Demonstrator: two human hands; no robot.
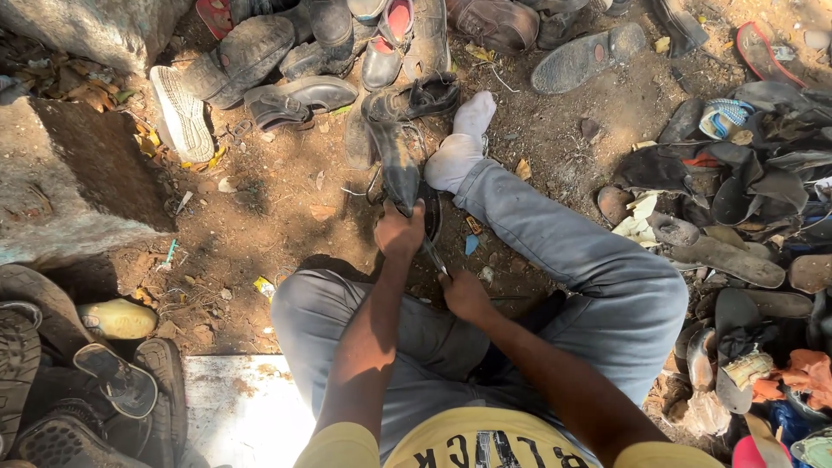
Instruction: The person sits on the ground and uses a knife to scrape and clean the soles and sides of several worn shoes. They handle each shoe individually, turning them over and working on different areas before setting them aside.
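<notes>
Bare dirt ground (pixel 286 186) spreads out beyond both hands, littered with dry leaves and scraps. Well off to the left of the hands, a big grey stone block (pixel 69 173) stands at the edge of it. Heaps of worn footwear ring the spot: a pile of old shoes (pixel 347 43) lies far ahead of the hands, a heap of sandals and soles (pixel 745 191) sits well to the right of the right hand, and dark treaded soles (pixel 78 390) are stacked low to the left, behind the left hand. The person sits with grey trouser legs (pixel 589 269) bent out to either side of the hands, and a foot in a white sock (pixel 459 143) rests just ahead and to the right of the left hand. A pale slab (pixel 243 407) lies near the left elbow. Between the knees, the left hand (pixel 400 232) is closed around the near end of a dark shoe (pixel 394 160), which stretches away from it along the ground beside the socked foot. The right hand (pixel 465 295), just behind and to the right of the left, is curled tight on a thin metal tool (pixel 436 260); it seems to be a blade or pliers, though shadow makes it hard to tell, and its tip reaches up toward the shoe's near end.
</notes>
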